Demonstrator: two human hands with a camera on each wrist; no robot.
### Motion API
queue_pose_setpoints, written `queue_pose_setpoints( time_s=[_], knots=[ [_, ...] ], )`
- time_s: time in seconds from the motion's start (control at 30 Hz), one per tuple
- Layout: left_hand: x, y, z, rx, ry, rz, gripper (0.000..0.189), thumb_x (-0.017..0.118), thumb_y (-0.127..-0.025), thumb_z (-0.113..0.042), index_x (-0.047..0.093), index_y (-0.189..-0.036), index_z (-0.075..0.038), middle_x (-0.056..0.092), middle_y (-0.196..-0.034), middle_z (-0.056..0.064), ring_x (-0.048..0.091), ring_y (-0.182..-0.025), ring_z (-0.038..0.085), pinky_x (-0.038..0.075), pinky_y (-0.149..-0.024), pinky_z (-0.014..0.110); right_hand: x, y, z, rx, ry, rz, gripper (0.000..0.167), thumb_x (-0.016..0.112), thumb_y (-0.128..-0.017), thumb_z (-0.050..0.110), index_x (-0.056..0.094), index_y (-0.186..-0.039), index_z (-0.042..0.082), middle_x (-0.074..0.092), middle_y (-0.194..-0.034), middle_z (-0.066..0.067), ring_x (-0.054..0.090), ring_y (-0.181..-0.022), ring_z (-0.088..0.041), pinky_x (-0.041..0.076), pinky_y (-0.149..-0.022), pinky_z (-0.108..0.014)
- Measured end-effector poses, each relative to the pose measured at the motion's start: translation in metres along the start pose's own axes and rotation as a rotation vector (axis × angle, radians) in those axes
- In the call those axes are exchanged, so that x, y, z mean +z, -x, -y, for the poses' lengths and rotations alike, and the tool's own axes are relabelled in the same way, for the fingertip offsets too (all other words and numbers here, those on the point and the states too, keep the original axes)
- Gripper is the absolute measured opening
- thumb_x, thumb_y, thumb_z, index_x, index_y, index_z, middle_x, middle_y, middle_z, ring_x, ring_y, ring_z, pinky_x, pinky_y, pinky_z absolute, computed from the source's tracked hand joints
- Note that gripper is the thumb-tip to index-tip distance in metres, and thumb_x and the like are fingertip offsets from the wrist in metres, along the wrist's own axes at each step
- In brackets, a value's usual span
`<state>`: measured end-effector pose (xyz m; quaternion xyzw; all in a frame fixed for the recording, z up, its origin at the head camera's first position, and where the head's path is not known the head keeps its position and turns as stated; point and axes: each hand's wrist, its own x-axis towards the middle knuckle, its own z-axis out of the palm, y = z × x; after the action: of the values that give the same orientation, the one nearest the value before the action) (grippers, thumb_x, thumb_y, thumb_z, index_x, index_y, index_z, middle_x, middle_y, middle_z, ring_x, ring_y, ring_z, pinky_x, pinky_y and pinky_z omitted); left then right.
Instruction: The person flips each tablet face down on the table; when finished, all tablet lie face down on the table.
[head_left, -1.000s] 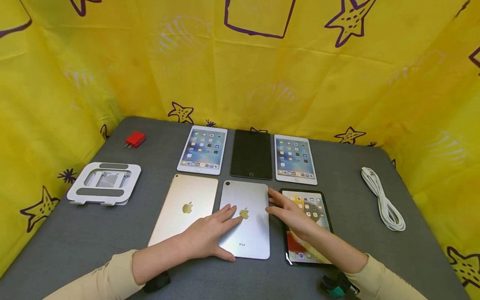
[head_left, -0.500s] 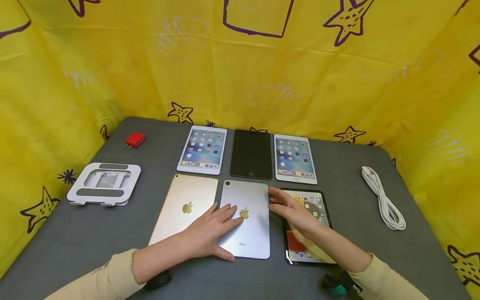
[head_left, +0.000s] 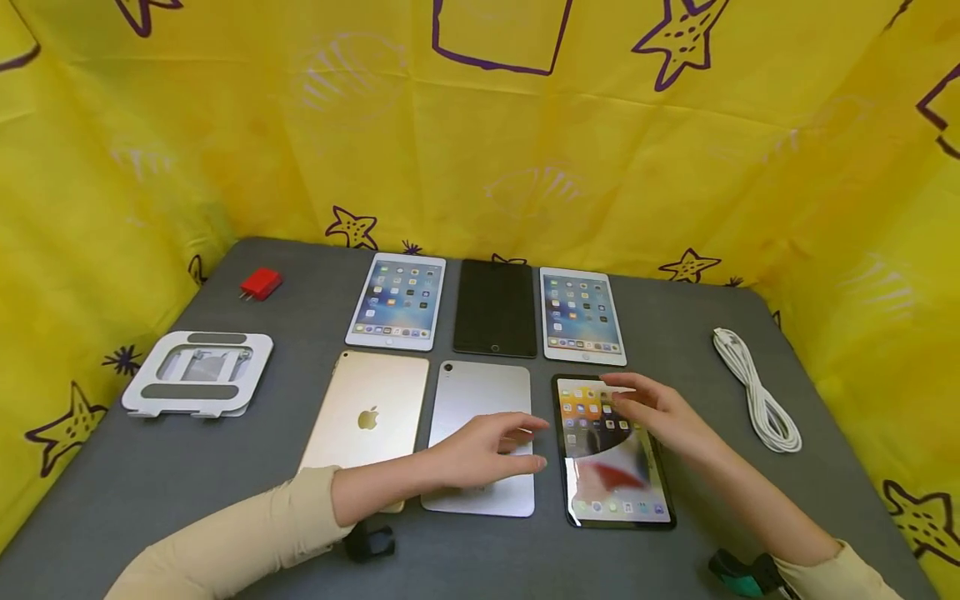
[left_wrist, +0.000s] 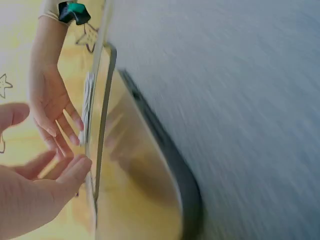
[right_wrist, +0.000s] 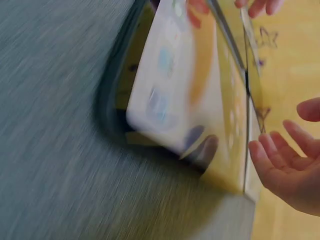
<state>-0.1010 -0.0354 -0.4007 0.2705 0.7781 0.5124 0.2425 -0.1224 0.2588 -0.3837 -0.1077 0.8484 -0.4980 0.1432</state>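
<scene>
My left hand [head_left: 491, 450] is over a silver tablet [head_left: 483, 387] that lies back side up, its fingers loosely bent and holding nothing. To the right, my right hand [head_left: 667, 421] is over the upper right part of a black-rimmed tablet [head_left: 607, 467] with its screen lit. In the right wrist view the right hand [right_wrist: 290, 165] has relaxed, spread fingers and grips nothing; whether a fingertip touches the tablet is unclear. The left wrist view shows the left hand [left_wrist: 40, 192] with thumb and fingers apart. A gold tablet [head_left: 367, 417] lies left of the silver one.
Behind are a white tablet [head_left: 397, 300], a dark-screened tablet [head_left: 495, 308] and another white tablet [head_left: 582, 317]. A folded white stand [head_left: 198, 373] and red charger plug [head_left: 261, 283] lie left, a coiled white cable [head_left: 757, 390] right. Yellow cloth [head_left: 480, 150] hangs around the grey table [head_left: 300, 550].
Both hands have left the silver tablet's surface and edge and shifted right, the right one to the far side of the black-rimmed tablet. The tablets stay in place; the head view has shifted slightly.
</scene>
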Motion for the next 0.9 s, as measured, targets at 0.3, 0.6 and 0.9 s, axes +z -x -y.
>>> queue_pose_setpoints(
  time_s=[0.3, 0.6, 0.9],
  knots=[
    [0.017, -0.020, -0.008, -0.236, 0.526, -0.063, 0.052, 0.063, -0.093, -0.015, 0.047, -0.139, 0.004, 0.050, -0.140, 0.017, 0.053, -0.123, 0.025, 0.047, -0.099, 0.036, -0.027, 0.025, -0.022, 0.081, 0.003, -0.021, 0.045, 0.053, -0.100, 0.015, 0.045, -0.138, -0.009, 0.048, -0.137, -0.030, 0.059, -0.110, -0.019, 0.052, -0.083, -0.025],
    [0.024, -0.027, -0.006, -0.351, 0.767, -0.056, 0.049, 0.055, -0.098, -0.020, 0.043, -0.136, 0.009, 0.049, -0.136, 0.019, 0.050, -0.126, 0.032, 0.043, -0.104, 0.042, -0.035, 0.039, -0.033, 0.196, -0.164, 0.060, 0.055, 0.050, -0.102, 0.014, 0.029, -0.143, -0.015, 0.032, -0.144, -0.038, 0.055, -0.108, -0.003, 0.055, -0.086, -0.041],
    [0.019, -0.032, -0.007, -0.376, 0.880, -0.031, 0.055, 0.050, -0.098, -0.019, 0.037, -0.140, 0.014, 0.043, -0.140, 0.029, 0.041, -0.133, 0.039, 0.035, -0.110, 0.044, -0.038, 0.042, -0.041, 0.241, -0.317, 0.160, 0.060, 0.048, -0.103, 0.017, 0.022, -0.146, -0.015, 0.023, -0.150, -0.032, 0.055, -0.110, -0.007, 0.054, -0.088, -0.045]
  ],
)
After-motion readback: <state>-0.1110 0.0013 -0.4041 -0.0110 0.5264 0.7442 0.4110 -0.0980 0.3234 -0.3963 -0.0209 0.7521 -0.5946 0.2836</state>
